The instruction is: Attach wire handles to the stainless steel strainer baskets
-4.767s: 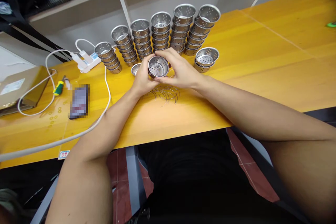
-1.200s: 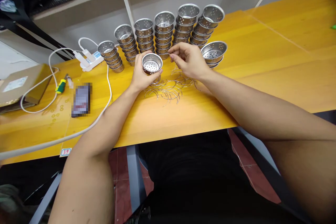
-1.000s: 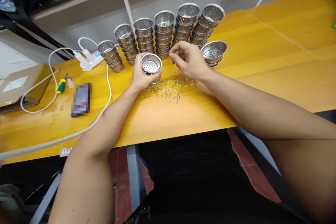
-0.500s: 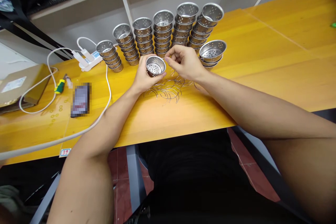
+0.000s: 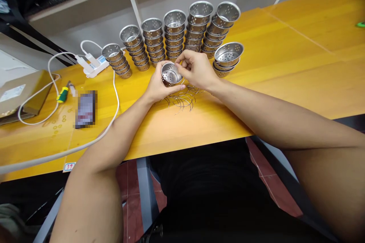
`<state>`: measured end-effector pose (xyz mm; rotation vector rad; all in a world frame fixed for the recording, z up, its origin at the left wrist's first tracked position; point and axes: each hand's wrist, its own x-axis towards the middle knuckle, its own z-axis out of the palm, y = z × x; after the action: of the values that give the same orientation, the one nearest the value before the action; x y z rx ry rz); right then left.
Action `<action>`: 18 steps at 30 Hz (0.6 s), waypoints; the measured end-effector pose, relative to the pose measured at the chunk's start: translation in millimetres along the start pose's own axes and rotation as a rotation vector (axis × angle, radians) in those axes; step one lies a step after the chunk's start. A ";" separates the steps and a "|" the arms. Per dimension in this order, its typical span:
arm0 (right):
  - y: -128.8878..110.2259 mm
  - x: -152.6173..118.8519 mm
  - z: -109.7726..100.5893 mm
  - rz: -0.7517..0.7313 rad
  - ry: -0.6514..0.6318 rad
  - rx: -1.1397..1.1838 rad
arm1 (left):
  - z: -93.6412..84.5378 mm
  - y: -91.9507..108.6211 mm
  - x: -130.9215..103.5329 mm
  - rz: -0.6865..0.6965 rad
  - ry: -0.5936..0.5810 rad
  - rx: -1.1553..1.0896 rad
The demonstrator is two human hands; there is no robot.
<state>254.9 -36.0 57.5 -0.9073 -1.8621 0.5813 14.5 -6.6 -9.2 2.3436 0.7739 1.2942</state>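
So, cup [image 5: 172,77] in left hand [image 5: 156,86]

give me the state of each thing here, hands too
Left hand: gripping the held cup
Right hand: fingertips at that cup's rim; wire in grip unclear
Held cup: open end up
Curved wires: loose, scattered
Tall cup stacks: nested, open ends up
Short cup stack: nested
Plugs: in the power strip
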 end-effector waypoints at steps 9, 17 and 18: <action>-7.5 2.5 0.3 0.007 -0.012 0.099 | 0.9 2.6 -0.2 -0.046 -0.020 -0.084; -17.3 5.5 -22.5 -0.051 -0.308 0.335 | -6.8 3.6 2.7 -0.127 0.002 -0.172; -17.4 5.6 -23.3 -0.043 -0.310 0.350 | -7.1 4.0 3.1 -0.123 -0.010 -0.178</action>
<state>268.5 -42.0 83.2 -0.5678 -1.9607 1.0306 11.0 -7.6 -1.3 2.1270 0.7545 1.2450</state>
